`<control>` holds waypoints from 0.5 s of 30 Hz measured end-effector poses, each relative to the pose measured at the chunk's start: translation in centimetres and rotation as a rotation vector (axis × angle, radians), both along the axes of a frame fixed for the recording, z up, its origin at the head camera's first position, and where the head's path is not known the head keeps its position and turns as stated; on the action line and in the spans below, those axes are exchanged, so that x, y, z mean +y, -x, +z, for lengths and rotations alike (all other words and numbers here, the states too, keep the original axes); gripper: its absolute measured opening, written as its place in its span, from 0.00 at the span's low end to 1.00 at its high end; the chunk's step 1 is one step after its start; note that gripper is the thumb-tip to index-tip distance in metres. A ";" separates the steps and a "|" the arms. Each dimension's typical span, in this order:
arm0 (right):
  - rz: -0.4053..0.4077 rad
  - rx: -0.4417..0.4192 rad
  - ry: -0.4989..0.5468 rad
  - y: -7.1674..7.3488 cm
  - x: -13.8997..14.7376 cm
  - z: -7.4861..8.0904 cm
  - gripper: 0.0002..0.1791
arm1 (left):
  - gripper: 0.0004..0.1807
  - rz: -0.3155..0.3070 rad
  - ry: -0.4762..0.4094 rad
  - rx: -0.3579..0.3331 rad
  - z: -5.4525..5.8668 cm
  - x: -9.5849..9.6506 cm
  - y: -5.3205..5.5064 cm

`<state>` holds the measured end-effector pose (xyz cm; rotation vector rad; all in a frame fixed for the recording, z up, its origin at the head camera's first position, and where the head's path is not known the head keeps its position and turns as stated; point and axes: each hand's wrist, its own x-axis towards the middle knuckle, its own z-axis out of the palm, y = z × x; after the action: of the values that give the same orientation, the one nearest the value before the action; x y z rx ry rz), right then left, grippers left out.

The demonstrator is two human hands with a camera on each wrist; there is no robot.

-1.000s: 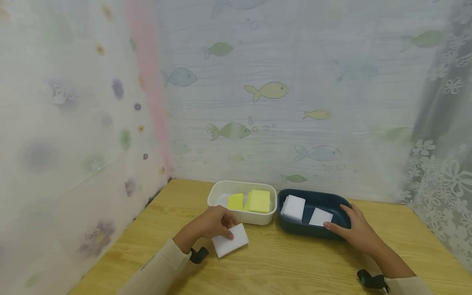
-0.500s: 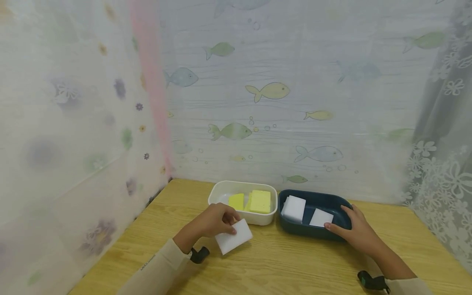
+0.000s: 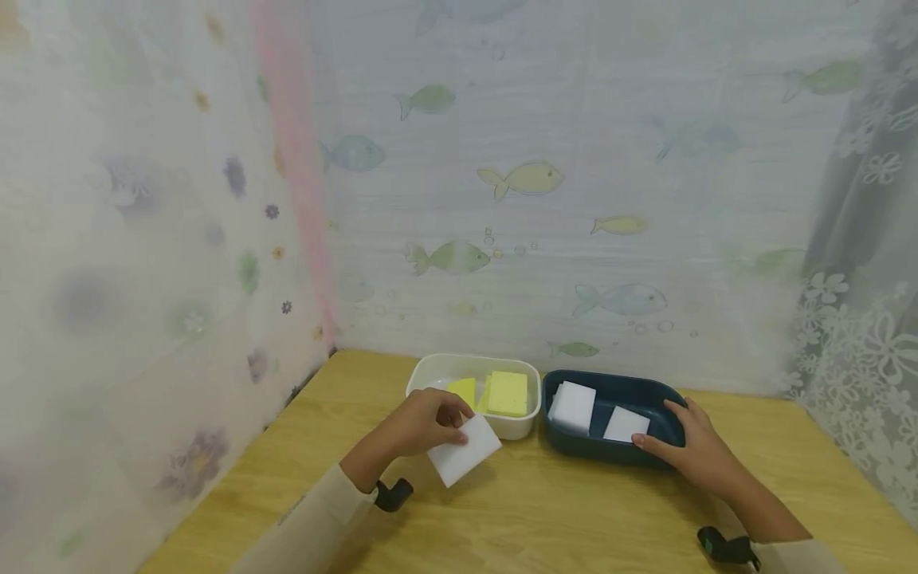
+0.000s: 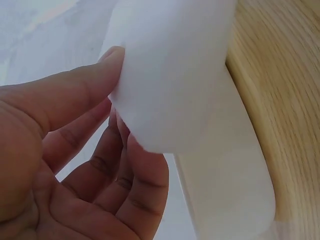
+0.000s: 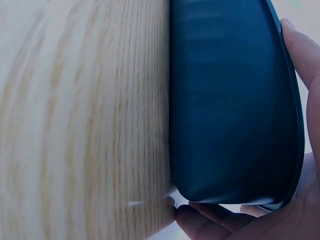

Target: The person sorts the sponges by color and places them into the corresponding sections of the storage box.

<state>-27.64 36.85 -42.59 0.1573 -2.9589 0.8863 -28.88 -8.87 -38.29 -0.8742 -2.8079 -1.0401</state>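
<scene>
My left hand (image 3: 423,422) pinches a thin white sponge block (image 3: 464,450) between thumb and fingers, tilted above the table in front of the white container (image 3: 515,428). In the left wrist view the thumb lies on the face of the sponge block, with curled fingers behind it. Yellow sponge blocks (image 3: 508,394) lie inside the white container; the left hand hides part of its front. At the right, my right hand (image 3: 699,450) grips the end of the dark blue container (image 3: 588,448), thumb at the front rim. White sponge blocks (image 3: 572,406) sit in that container, one lying flat (image 3: 627,424).
Both containers stand side by side on a wood-grain table (image 3: 545,518), near its back edge. Behind them hangs a fish-print curtain (image 3: 502,239), with a flowered sheet (image 3: 165,279) along the left side. Black wrist devices (image 3: 724,548) are on both arms.
The left hand has moved slightly right and up, tilting the white sponge block and bringing it closer to the white container. The right hand and the dark blue container have stayed put.
</scene>
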 end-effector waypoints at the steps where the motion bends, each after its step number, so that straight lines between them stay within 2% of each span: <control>1: 0.002 0.000 -0.003 0.0 0.0 0.0 0.62 | 0.13 0.002 -0.004 -0.001 0.0 0.1 -0.1; 9: 0.005 -0.002 -0.001 -0.1 0.1 0.1 0.62 | 0.13 0.028 -0.060 0.027 0.8 1.9 0.1; 15: 0.002 -0.010 0.009 -0.1 0.1 0.1 0.62 | 0.12 0.036 -0.062 0.059 1.9 4.2 0.9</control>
<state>-27.50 36.98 -42.44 0.1560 -2.9640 0.9026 -29.77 -4.64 -36.43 -0.8301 -2.7180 -1.0717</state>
